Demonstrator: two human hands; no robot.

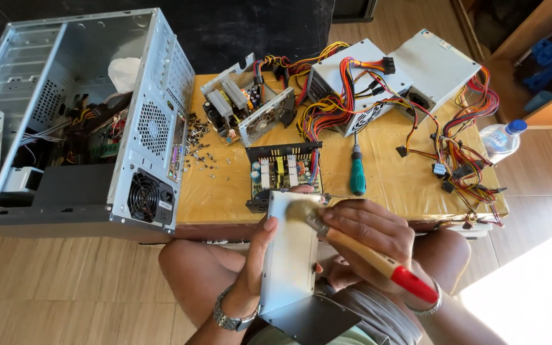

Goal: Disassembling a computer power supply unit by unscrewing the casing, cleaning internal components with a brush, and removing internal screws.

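Observation:
My left hand [252, 265] grips the left edge of a grey metal power-supply cover [287, 255], holding it upright over my lap. My right hand [367, 236] is closed around a paintbrush with a wooden handle and red end [378, 259]; its bristles [299, 210] rest on the top of the cover. Just beyond the cover, an opened power supply with its circuit board showing [282, 172] sits at the near edge of the low wooden table [391, 185].
An open computer case [78, 121] stands at the left. On the table lie a teal screwdriver [357, 172], loose screws [199, 150], another opened power supply [247, 105], two closed supplies with coloured cable bundles [378, 76], and a water bottle [501, 137].

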